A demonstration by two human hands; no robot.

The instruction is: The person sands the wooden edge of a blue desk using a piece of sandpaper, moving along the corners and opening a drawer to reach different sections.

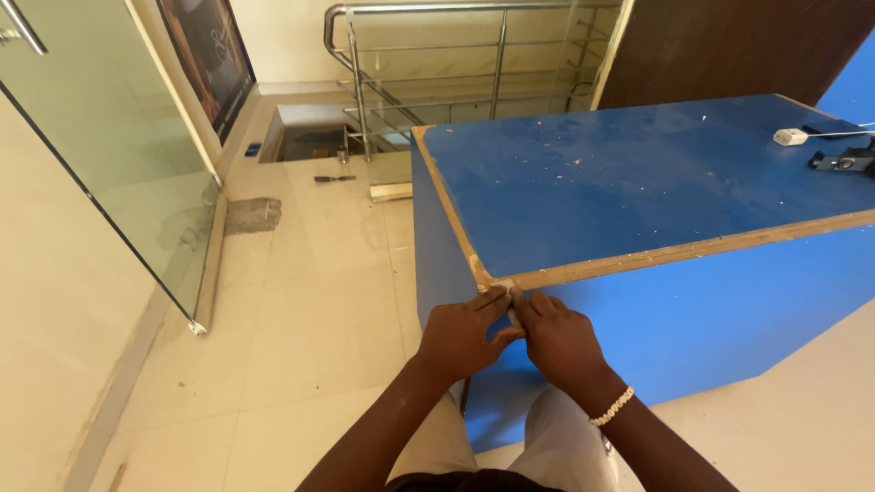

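At the far left stands a tall clear glass panel (pixel 109 164) with a metal foot on the pale tiled floor (pixel 301 319). Behind it, further back, a shiny steel handrail (pixel 365 82) goes around an opening in the floor, and a small dark hand tool (pixel 334 179) lies on the tiles near it.

In the middle, the left hand (pixel 458 335) and the right hand (pixel 558 339) meet at the near corner of the big blue laminated table (pixel 638 173), where its raw wooden edge strip (pixel 684 251) makes an angle. Between the fingers of both hands there is a small white piece (pixel 509 301), pressed just under the corner. The left fingers are closed together and pinch it from the left; the right fingers are curled and touch it from the right. What kind of piece it is, I cannot tell. The right wrist carries a white beaded bracelet (pixel 612 406).

On the far right of the table lie a small white plug (pixel 790 137) and a black flat gadget (pixel 843 161).
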